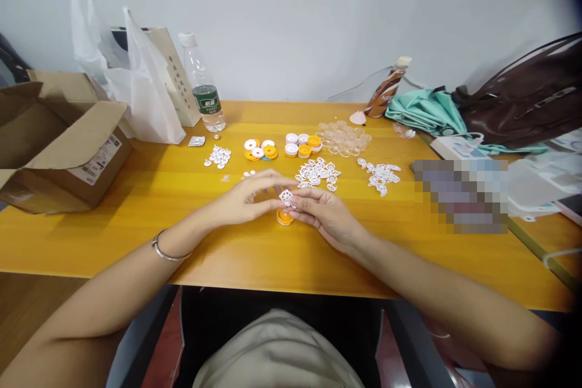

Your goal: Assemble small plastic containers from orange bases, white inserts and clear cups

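I pinch a white openwork piece (286,196) between left grip (239,200) and right grip (330,212) at center frame, above a round orange part (285,217); nothing looks clearly finished, and loose leaf-shaped pieces (317,174) seemingly remain.

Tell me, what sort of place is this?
Probably an indoor desk workspace: small white lacy pieces and clear rings lie in separate piles, with an open cardboard box on the same table.
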The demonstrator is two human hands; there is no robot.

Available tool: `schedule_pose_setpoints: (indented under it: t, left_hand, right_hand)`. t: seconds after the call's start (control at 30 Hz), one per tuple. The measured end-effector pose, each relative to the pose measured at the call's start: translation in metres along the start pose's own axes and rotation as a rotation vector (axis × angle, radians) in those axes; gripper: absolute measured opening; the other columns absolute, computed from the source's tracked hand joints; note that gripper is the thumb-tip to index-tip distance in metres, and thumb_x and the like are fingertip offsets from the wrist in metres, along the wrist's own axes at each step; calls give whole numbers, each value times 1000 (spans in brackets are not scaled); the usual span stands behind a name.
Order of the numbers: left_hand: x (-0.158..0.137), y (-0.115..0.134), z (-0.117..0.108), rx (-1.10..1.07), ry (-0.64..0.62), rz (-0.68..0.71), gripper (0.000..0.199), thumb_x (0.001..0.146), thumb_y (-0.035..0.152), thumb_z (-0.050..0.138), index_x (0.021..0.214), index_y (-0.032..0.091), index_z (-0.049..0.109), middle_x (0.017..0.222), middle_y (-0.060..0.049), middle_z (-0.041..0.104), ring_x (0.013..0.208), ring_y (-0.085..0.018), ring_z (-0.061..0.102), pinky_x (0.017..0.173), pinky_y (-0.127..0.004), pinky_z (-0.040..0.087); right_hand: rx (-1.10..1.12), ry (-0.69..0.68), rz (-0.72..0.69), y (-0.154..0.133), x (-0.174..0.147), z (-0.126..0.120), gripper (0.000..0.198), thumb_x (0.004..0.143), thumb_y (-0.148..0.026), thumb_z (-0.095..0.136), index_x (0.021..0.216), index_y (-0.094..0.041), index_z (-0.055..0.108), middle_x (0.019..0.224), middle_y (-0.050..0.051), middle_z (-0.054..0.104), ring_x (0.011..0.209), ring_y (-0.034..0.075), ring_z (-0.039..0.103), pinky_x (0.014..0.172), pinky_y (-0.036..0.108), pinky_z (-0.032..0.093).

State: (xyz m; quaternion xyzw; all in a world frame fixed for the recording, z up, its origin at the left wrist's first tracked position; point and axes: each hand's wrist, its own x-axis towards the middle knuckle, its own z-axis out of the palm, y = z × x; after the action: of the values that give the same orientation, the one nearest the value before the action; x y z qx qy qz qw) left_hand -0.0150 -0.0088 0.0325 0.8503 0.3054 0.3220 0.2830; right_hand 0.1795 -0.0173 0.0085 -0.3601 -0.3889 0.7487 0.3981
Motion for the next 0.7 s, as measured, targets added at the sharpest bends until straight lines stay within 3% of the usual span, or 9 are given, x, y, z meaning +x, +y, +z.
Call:
schedule_pose_setpoints:
  t: [0.1, 0.23, 0.5, 0.7]
  left_hand:
    - [0, -3, 5, -47, 102, -97, 25, 78, 29, 63, 101, 17, 61, 91, -5, 62, 80, -12, 56, 76, -26, 46]
    - [1, -7, 9, -176, 139, -242, 19, 79, 31, 62, 84, 13, 62, 79, -4, 65, 70, -11, 57, 68, -25, 46]
    - [2, -5, 9, -467, 107, -315, 19, 77, 28, 64, 89, 12, 63, 83, -5, 67, 74, -11, 62, 73, -26, 50]
    - [0, -4, 8, -378, 50, -178, 40, 78, 22, 63, 117, 20, 54, 106, -6, 61, 90, -12, 58, 81, -26, 48]
  right_hand:
    - [2, 10, -29, 0, 0, 0, 17, 64, -24, 75, 78, -18, 67, 80, 0, 72, 74, 10, 68, 74, 20, 54]
    - [-29, 20, -37, -1, -2, 2, 19, 64, -26, 76, 75, -17, 63, 77, 1, 72, 74, 12, 69, 73, 22, 54]
    - [-110, 30, -102, -2, -1, 3, 20, 61, -25, 78, 71, -16, 63, 72, -1, 70, 64, 8, 65, 70, 21, 53]
    - [-34, -6, -75, -3, 0, 1, 20, 60, -24, 78, 71, -16, 63, 70, -3, 69, 65, 7, 66, 69, 19, 53]
